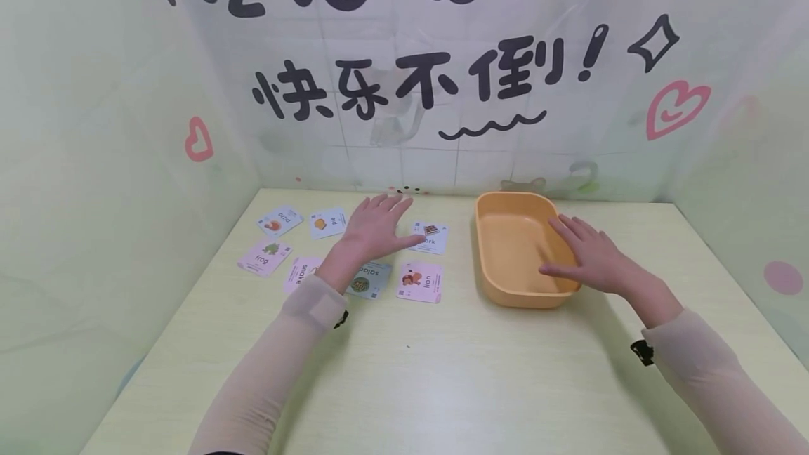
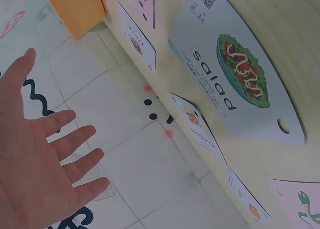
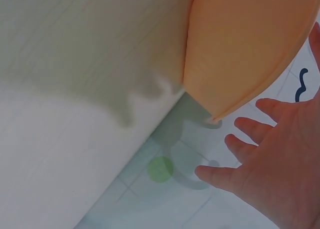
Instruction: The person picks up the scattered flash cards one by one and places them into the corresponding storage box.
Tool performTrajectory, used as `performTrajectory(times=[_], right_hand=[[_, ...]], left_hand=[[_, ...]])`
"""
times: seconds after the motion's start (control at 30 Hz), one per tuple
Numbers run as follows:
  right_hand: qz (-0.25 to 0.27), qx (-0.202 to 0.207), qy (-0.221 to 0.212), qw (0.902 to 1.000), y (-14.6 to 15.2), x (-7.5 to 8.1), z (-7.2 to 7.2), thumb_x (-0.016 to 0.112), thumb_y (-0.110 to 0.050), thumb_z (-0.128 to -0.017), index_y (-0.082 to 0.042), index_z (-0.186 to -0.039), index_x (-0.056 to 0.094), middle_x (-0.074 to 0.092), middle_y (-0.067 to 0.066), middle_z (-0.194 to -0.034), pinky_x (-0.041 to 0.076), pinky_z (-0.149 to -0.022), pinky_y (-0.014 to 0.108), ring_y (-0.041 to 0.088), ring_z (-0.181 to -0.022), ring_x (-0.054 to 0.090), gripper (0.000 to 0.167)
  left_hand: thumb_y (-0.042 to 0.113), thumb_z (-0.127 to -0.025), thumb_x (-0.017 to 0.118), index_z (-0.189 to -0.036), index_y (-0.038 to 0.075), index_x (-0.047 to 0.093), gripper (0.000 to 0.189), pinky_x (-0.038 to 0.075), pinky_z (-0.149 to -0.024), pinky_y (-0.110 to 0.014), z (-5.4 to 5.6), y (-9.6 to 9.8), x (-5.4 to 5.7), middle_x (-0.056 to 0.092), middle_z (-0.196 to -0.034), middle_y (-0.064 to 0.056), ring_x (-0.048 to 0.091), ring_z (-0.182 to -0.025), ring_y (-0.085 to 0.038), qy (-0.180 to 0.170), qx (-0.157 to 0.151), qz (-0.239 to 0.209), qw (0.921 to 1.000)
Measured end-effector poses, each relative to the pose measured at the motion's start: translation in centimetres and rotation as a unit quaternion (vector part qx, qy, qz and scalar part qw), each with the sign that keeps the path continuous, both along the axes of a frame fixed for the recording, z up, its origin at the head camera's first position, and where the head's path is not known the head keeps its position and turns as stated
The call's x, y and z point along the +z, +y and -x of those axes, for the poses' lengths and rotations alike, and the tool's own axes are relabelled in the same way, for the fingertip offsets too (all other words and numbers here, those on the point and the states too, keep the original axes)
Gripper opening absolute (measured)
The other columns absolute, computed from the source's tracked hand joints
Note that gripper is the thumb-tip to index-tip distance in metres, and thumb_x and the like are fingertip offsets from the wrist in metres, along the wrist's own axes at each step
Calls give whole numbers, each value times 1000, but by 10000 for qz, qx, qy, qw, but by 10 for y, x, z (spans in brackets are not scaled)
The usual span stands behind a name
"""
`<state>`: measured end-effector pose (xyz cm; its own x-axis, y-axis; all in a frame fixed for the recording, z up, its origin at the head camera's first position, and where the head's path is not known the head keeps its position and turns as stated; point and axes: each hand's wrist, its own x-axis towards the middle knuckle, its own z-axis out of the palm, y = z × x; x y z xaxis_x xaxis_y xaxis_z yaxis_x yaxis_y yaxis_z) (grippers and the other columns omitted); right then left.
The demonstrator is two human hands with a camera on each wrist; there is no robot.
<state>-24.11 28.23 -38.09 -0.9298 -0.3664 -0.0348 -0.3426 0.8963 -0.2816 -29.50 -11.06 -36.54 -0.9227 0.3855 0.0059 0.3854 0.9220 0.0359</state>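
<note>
Pale wood-grain counter [image 1: 379, 399] across lower frame, soft glare [image 1: 436, 364] bottom centre. Whitish wall [image 1: 430, 170] behind, faint tile lines [image 1: 458, 163]; large black lettering [image 1: 428, 83] across top. Pink heart [image 1: 671, 116] upper right, pink dot [image 1: 784, 277] right edge.

Cards [image 1: 373, 281] and, to their right, a tub [image 1: 524, 298] on the table [image 1: 411, 385], backdrop [image 1: 373, 163] behind.

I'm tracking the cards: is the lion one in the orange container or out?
Out: the head view shows the lion card lying on the table, left of the orange container and apart from it.
</note>
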Motion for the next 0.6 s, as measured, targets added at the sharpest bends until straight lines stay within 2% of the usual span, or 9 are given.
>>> performTrajectory(times=[0.27,0.6], right_hand=[[-91,-13,-1,10000,3,-5,-4,63,-61,-88,-3,-158,20,20,29,-161,15,-112,78,53,-146,17,100],[-103,-58,-57,9999,4,-8,-8,63,-62,-88,-3,-157,21,20,29,-162,14,-111,79,52,-147,16,100]], left_hand=[[72,-90,50,-158,19,28,89,21,-126,-51,-4,2,-5,31,-164,-7,29,-151,-33,-265,-216,128,9993],[69,-87,58,-156,22,32,88,23,-125,-52,-11,5,-10,31,-164,-6,31,-150,-32,-792,-478,98,9957]])
